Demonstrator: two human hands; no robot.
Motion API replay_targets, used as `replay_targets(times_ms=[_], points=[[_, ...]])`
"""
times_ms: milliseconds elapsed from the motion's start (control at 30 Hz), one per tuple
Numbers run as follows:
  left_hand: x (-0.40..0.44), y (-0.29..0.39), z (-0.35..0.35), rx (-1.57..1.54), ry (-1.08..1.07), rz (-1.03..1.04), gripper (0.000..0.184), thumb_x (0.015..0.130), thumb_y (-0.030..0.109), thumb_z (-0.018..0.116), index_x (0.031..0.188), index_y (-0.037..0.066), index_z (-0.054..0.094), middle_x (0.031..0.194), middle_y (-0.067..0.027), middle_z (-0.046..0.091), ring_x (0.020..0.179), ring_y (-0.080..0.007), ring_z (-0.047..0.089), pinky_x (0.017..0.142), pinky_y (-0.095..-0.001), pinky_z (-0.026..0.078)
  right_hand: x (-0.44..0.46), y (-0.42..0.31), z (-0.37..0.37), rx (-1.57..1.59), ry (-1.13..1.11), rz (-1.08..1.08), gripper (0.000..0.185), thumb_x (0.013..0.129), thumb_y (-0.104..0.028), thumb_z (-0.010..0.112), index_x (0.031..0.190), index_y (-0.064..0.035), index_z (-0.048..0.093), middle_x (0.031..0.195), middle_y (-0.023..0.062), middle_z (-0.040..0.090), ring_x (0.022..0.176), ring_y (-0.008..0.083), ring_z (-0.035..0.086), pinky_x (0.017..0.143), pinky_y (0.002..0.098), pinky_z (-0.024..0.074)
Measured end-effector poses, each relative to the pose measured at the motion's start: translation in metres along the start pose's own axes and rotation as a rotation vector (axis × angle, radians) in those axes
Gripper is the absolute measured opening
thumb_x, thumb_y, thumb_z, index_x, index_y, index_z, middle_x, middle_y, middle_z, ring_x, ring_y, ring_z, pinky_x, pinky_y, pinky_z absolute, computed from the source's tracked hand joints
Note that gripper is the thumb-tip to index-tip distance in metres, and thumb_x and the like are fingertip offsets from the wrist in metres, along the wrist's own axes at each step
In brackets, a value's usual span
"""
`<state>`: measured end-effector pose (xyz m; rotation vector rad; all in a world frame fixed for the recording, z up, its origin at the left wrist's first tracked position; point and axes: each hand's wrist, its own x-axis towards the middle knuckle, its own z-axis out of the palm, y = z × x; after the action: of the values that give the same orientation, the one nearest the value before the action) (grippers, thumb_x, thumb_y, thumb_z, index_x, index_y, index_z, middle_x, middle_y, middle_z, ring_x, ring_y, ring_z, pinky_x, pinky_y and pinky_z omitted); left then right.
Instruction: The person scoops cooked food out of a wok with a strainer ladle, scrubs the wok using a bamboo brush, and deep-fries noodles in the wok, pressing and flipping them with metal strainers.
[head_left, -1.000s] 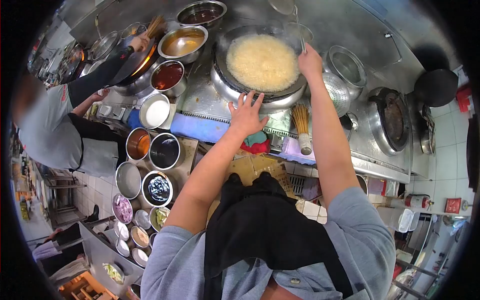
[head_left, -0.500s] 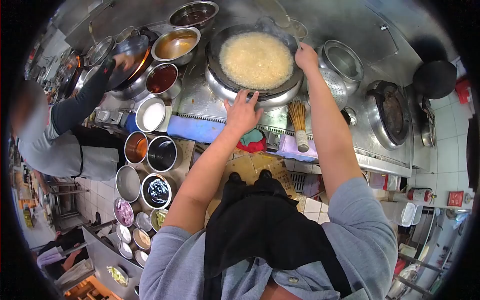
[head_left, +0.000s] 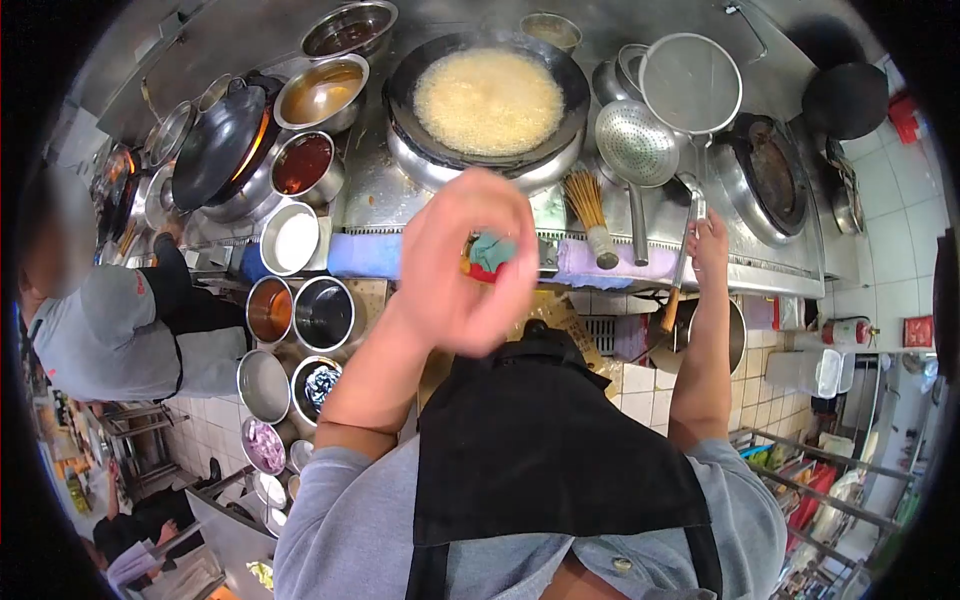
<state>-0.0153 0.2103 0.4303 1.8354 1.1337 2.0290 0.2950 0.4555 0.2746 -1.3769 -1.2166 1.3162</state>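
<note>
My left hand (head_left: pixel 465 265), blurred, is raised in front of the stove edge. Its fingers curl round toward the thumb in a ring, and I see nothing held in it. Behind it a black wok (head_left: pixel 400 100) holds pale, bubbling, foamy liquid (head_left: pixel 490 100). Over to the right, my right hand (head_left: pixel 708 245) is closed round the long handle of a mesh strainer (head_left: pixel 690 83). The strainer's round head is up above the steel counter, and the handle's wooden end points down toward me. Left of it lies a perforated ladle (head_left: pixel 637 143), with a bamboo brush (head_left: pixel 590 215) beside it.
Steel bowls of sauce (head_left: pixel 305 165) and a bowl of white powder or grains (head_left: pixel 290 238) line the left side. A co-worker (head_left: pixel 110 320) stands at another wok (head_left: pixel 225 140) over flame. Folded cloths (head_left: pixel 370 256) lie along the stove edge. A second burner (head_left: pixel 765 180) is at right.
My right hand has moved from the wok's far right side to the right and nearer me. My left hand has lifted from the wok's rim, and its spread fingers have curled. The view has shifted.
</note>
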Motion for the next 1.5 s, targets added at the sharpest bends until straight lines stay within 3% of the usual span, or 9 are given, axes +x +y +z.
replay_targets(times_ms=[167,700,800,833,1067,1100,1200,1267,1500], points=[[0.024,0.106,-0.013,0.113,-0.129,0.343,0.013,0.069,0.001,0.054,0.080,0.006,0.049,0.078,-0.0092,0.055,0.065,-0.0175,0.053,0.058,-0.0290,0.042,-0.019,-0.008,-0.008,-0.126,0.069,-0.030,0.032,0.085,-0.006,0.042,0.116,-0.0091,0.047,0.072,0.0025,0.053,0.046,0.0053,0.040,0.036,0.0184,0.0309],[0.045,0.146,0.036,0.435,-0.660,0.383,0.010,0.064,0.017,0.058,0.067,0.008,0.057,0.069,-0.0038,0.055,0.061,-0.0148,0.051,0.053,-0.0281,0.039,-0.015,-0.087,0.058,-0.100,-0.171,-0.158,0.033,0.087,-0.005,0.041,0.119,-0.0062,0.045,0.075,0.0019,0.051,0.046,0.0030,0.035,0.036,0.0155,0.0270],[0.023,0.078,0.046,0.083,-0.845,0.173,0.017,0.060,0.018,0.057,0.071,0.005,0.057,0.069,-0.0101,0.056,0.063,-0.0260,0.056,0.066,-0.0404,0.045,-0.002,-0.088,0.067,-0.085,-0.261,-0.133,0.031,0.087,-0.005,0.041,0.118,-0.0053,0.045,0.075,0.0021,0.050,0.047,0.0030,0.036,0.036,0.0153,0.0268],[0.012,0.048,0.049,0.144,-0.935,0.116,0.021,0.072,0.017,0.054,0.090,0.009,0.061,0.078,-0.0048,0.059,0.076,-0.0210,0.058,0.063,-0.0342,0.044,-0.003,-0.093,0.072,-0.116,-0.258,-0.140,0.031,0.087,-0.005,0.041,0.118,-0.0046,0.045,0.075,0.0027,0.051,0.047,0.0032,0.035,0.036,0.0156,0.0269],[-0.277,-0.152,-0.017,0.190,-0.575,-1.082,0.026,0.082,0.014,0.053,0.105,0.004,0.057,0.101,-0.0111,0.060,0.092,-0.0173,0.057,0.081,-0.0287,0.043,0.046,-0.113,0.075,-0.503,-0.353,-0.250,0.031,0.086,-0.011,0.046,0.115,-0.0034,0.050,0.072,0.0030,0.059,0.047,0.0064,0.043,0.043,0.0214,0.0367],[-0.327,-0.152,-0.031,0.128,-0.442,-1.221,0.029,0.079,0.016,0.053,0.105,0.005,0.057,0.103,-0.0146,0.058,0.096,-0.0246,0.056,0.081,-0.0334,0.044,0.052,-0.118,0.076,-0.495,-0.349,-0.255,0.031,0.086,-0.011,0.046,0.115,-0.0034,0.050,0.072,0.0030,0.059,0.047,0.0064,0.043,0.043,0.0214,0.0367],[-0.441,-0.119,-0.073,0.548,-0.855,-1.175,0.031,0.081,0.026,0.042,0.097,0.005,0.058,0.099,-0.0178,0.058,0.095,-0.0339,0.053,0.083,-0.0388,0.042,0.071,-0.124,0.083,-0.665,-0.381,-0.354,0.029,0.084,-0.012,0.047,0.111,-0.0026,0.053,0.071,0.0049,0.061,0.054,0.0116,0.051,0.053,0.0263,0.0427],[-0.487,-0.086,-0.091,0.553,-0.897,-1.454,0.030,0.082,0.024,0.043,0.100,0.005,0.057,0.099,-0.0164,0.058,0.093,-0.0318,0.054,0.081,-0.0377,0.042,0.091,-0.123,0.087,-0.809,-0.370,-0.445,0.029,0.083,-0.011,0.047,0.109,-0.0021,0.054,0.073,0.0080,0.062,0.066,0.0180,0.058,0.063,0.0298,0.0446],[-0.505,-0.069,-0.102,0.274,-0.201,-1.956,0.029,0.085,0.019,0.044,0.109,0.004,0.052,0.100,-0.0111,0.058,0.088,-0.0246,0.056,0.073,-0.0339,0.046,0.132,-0.115,0.129,-1.007,-0.330,-0.706,0.027,0.077,-0.012,0.052,0.103,-0.0040,0.057,0.083,0.0157,0.062,0.080,0.0303,0.059,0.072,0.0381,0.0444]])
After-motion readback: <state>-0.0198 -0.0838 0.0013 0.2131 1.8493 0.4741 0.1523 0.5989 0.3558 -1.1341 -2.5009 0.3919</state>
